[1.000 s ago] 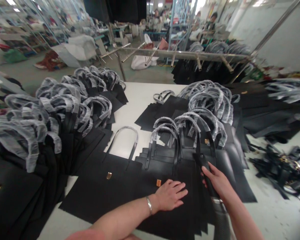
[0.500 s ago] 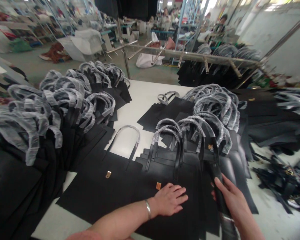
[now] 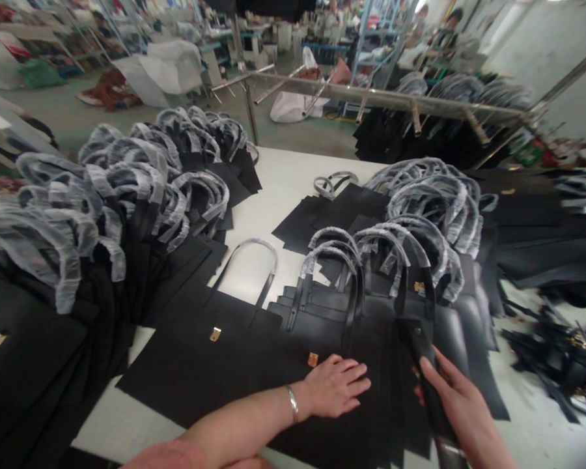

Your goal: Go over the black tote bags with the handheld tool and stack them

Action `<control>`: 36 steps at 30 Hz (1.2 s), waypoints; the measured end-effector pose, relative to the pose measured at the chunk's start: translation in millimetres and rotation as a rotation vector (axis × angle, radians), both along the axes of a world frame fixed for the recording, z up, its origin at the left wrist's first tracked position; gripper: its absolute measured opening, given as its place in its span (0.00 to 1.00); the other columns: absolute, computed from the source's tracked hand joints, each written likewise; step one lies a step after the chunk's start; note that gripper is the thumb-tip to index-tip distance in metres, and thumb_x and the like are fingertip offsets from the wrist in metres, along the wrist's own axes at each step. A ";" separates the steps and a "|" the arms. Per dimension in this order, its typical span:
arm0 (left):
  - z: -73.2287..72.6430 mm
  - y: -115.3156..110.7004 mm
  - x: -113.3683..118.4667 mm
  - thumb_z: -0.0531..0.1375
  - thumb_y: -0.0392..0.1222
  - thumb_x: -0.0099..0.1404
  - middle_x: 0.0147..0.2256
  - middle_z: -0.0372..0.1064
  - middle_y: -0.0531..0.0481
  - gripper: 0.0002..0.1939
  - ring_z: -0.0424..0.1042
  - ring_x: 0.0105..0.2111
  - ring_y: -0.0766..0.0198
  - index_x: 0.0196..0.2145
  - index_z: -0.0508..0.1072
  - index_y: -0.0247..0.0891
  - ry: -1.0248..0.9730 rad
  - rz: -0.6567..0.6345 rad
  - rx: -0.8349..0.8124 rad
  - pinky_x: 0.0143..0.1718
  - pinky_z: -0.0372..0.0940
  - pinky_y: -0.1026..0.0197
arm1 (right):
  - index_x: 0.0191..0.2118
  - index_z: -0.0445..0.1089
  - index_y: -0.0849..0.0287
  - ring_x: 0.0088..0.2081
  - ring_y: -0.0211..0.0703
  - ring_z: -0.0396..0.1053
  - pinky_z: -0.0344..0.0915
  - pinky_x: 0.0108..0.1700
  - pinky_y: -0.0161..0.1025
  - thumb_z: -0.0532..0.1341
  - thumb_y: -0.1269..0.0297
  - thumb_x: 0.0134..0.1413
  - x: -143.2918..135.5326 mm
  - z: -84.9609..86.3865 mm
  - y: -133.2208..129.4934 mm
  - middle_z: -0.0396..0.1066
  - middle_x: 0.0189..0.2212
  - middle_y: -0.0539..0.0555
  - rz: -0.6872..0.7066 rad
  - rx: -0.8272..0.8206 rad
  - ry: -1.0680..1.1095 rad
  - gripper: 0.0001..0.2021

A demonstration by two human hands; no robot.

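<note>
My left hand [image 3: 336, 385] lies flat, palm down with fingers spread, on a black bag panel [image 3: 322, 436] near its gold clasp [image 3: 313, 359]. A silver bangle is on that wrist. My right hand [image 3: 456, 394] is wrapped round a long, dark, glossy object [image 3: 432, 371] with a shiny band near its lower end; I cannot make out its kind. It is held over the right edge of the panels. The panels overlap in a row, their looped handles [image 3: 329, 251] covered in clear plastic film. To the left lies another black panel [image 3: 190, 365] with a gold clasp [image 3: 215, 334].
A big heap of black panels with wrapped handles [image 3: 127, 176] covers the left of the white table [image 3: 293, 156]. More wrapped handles [image 3: 434, 195] are piled at right. Black straps with metal fittings [image 3: 557, 358] lie far right. A metal rail [image 3: 371, 94] stands beyond.
The view has tilted down and shifted slightly, so the surroundings sit a little differently. Both hands keep nearly the same place and hold.
</note>
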State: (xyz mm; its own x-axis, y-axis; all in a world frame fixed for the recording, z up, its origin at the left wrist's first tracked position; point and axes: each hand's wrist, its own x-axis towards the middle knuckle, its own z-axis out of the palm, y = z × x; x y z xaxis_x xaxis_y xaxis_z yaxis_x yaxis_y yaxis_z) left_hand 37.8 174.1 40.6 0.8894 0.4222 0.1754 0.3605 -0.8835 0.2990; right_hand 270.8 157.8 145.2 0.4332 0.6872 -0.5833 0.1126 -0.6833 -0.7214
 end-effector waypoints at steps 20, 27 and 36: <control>-4.1 0.1 3.1 0.49 0.50 0.70 0.61 0.53 0.45 0.23 0.57 0.56 0.57 0.59 0.59 0.40 -0.005 0.023 -0.003 0.50 0.56 0.54 | 0.59 0.61 0.57 0.20 0.41 0.67 0.65 0.22 0.36 0.64 0.48 0.45 -25.6 -24.1 11.5 0.71 0.24 0.46 0.050 -0.020 0.112 0.36; -2.4 -0.1 2.0 0.48 0.50 0.70 0.61 0.53 0.45 0.23 0.56 0.57 0.57 0.59 0.59 0.40 -0.001 0.021 -0.009 0.50 0.55 0.55 | 0.62 0.57 0.54 0.21 0.40 0.67 0.65 0.22 0.35 0.66 0.46 0.43 -24.7 -12.1 0.2 0.71 0.24 0.45 -0.017 0.030 0.117 0.40; -4.5 -0.2 4.4 0.48 0.50 0.70 0.61 0.53 0.46 0.23 0.56 0.56 0.57 0.58 0.59 0.39 -0.008 0.042 0.001 0.50 0.56 0.54 | 0.62 0.56 0.58 0.21 0.39 0.67 0.64 0.23 0.36 0.64 0.49 0.47 -36.5 -15.7 5.7 0.73 0.26 0.47 0.122 -0.021 0.271 0.38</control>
